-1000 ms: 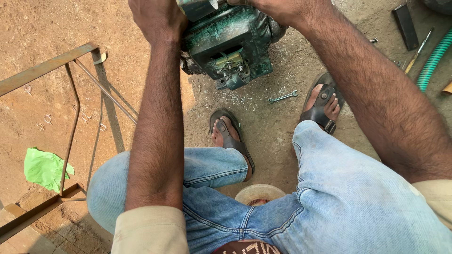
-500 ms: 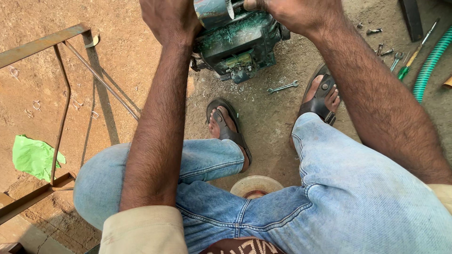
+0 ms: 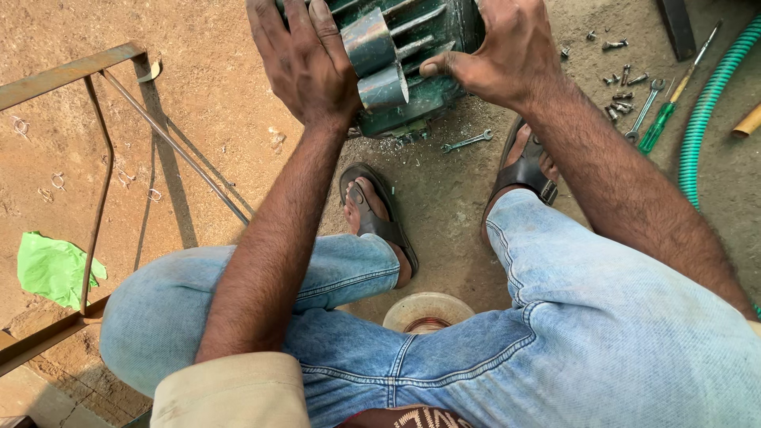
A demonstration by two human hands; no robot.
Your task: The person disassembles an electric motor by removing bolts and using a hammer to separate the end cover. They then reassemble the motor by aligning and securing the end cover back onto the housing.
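The motor sits on the ground ahead of both feet, a spanner just before it, bolts to its right.

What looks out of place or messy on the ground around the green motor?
Loose bolts lie scattered on the dirt right of the green ribbed metal motor, beside a steel spanner. A crumpled green plastic scrap lies left.

Only one view is given, taken from a camera worn on the head and aimed steeply down over the seated person's own lap. The blue-jeaned knees are seen close at the near edge, the green motor is cut off by the far edge, and bare dirt ground is shown to the left.
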